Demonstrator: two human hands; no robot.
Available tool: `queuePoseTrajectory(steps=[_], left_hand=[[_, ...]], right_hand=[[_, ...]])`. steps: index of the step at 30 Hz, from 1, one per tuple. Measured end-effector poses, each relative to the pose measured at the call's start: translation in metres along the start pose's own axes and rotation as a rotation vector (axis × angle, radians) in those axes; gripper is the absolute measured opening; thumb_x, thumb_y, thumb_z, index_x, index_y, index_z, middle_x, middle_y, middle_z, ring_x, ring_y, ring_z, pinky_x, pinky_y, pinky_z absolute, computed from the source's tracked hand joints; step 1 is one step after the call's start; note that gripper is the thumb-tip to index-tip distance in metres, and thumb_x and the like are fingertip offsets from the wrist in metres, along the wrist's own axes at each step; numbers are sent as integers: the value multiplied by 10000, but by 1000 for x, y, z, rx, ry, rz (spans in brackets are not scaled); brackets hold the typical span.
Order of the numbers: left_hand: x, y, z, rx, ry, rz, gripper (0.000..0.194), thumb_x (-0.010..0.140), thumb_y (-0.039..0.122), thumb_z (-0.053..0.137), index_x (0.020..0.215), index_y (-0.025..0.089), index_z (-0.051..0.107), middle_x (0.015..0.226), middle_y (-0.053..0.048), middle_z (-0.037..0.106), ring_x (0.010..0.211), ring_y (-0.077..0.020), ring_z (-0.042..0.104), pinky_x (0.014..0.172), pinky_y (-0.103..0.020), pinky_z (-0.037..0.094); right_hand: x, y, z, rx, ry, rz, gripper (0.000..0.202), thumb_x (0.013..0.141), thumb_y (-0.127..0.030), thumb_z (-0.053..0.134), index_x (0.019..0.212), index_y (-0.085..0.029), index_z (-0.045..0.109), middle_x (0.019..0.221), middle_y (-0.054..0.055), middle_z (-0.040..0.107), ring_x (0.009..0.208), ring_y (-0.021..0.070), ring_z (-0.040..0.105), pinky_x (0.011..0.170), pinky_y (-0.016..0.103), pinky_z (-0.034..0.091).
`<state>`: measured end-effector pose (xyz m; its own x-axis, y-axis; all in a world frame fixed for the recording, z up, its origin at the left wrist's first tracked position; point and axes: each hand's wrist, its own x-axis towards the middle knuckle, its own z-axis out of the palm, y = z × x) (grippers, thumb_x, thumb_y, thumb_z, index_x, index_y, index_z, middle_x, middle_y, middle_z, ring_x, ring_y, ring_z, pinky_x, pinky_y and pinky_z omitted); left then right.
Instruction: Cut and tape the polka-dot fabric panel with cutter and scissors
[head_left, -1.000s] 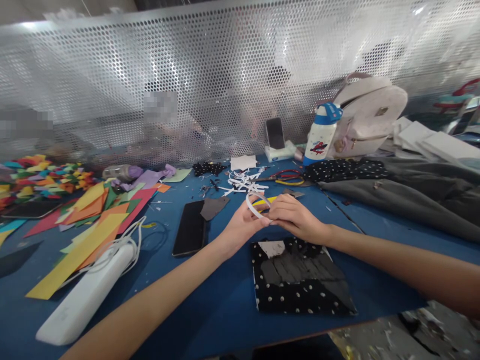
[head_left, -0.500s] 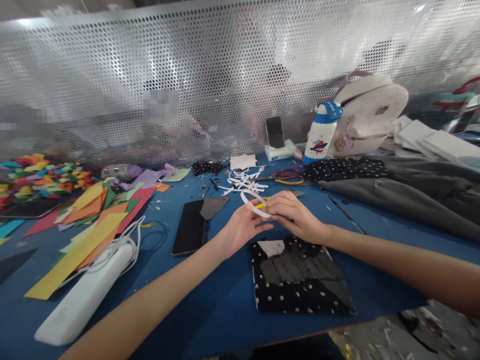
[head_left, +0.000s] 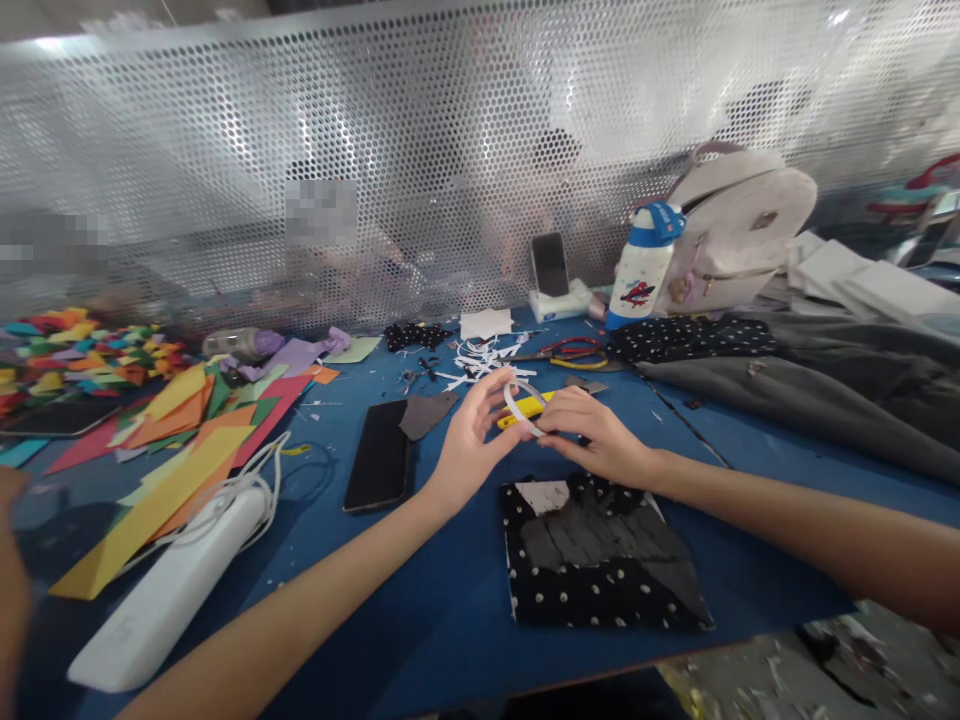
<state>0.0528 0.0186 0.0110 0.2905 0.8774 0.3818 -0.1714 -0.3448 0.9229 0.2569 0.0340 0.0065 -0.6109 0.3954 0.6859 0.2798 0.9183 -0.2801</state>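
Note:
A thin white ring-shaped strip (head_left: 517,404) is held up between my hands, above the blue table. My left hand (head_left: 480,430) has its fingers curled around the strip's left side. The fingers of my right hand (head_left: 581,425) pinch its lower right part. Behind the strip lies a yellow cutter (head_left: 529,408), partly hidden by my hands. Nearer to me is a flat black piece with white dots (head_left: 592,595), topped by dark grey scraps (head_left: 592,535). To the left, a black phone (head_left: 377,460) lies with a grey scrap on its corner.
White strips (head_left: 487,362) and scissors (head_left: 577,353) lie behind my hands. A bottle (head_left: 641,270) and a backpack (head_left: 739,225) stand at back right. Left are coloured papers (head_left: 187,430) and a white power strip (head_left: 169,590). Another person's arm (head_left: 11,590) shows at far left.
My left hand has turned upward, its fingers now curled around the strip, and the ring has shifted slightly right. My right hand is almost unmoved. Another person's arm has appeared at the left edge.

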Motion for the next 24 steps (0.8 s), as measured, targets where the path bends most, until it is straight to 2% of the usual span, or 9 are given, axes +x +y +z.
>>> queuePoseTrajectory(steps=[3, 6, 9, 19, 24], left_hand=[[-4, 9, 1, 181, 0, 104, 490, 834, 243, 742, 1302, 294, 604, 1445, -55, 487, 1366, -282, 414, 1156, -415, 317], [-6, 16, 1, 307, -17, 172, 377, 863, 231, 707, 1229, 312, 670, 1383, -37, 552, 1349, -277, 430, 1198, -458, 241], [-6, 16, -1, 360, -26, 212, 336, 889, 234, 674, 1217, 309, 678, 1377, -35, 573, 1329, -275, 467, 1186, -493, 276], [-5, 4, -3, 245, -25, 228, 322, 915, 187, 627, 1234, 230, 636, 1458, -80, 520, 1382, -257, 460, 1157, -443, 404], [-4, 3, -3, 210, -31, 214, 258, 915, 162, 613, 1166, 202, 656, 1452, -96, 524, 1393, -248, 449, 1178, -437, 386]], right_hand=[[-1, 1, 1, -16, 35, 3, 92, 973, -231, 556, 952, -189, 636, 863, 52, 689, 811, 184, 585, 744, 337, 410], [-1, 1, 2, -5, 70, 8, 78, 962, -214, 573, 952, -178, 642, 846, 55, 686, 788, 181, 576, 729, 332, 422], [-1, 0, 3, 35, 87, 12, 73, 954, -208, 586, 935, -180, 650, 845, 54, 694, 796, 186, 583, 749, 337, 446], [0, -2, 2, 145, 121, 103, 140, 960, -219, 582, 862, -184, 676, 820, 49, 708, 805, 181, 592, 765, 320, 482], [0, -1, 2, 120, 121, 90, 158, 967, -239, 571, 863, -190, 680, 830, 55, 722, 798, 188, 598, 756, 334, 493]])
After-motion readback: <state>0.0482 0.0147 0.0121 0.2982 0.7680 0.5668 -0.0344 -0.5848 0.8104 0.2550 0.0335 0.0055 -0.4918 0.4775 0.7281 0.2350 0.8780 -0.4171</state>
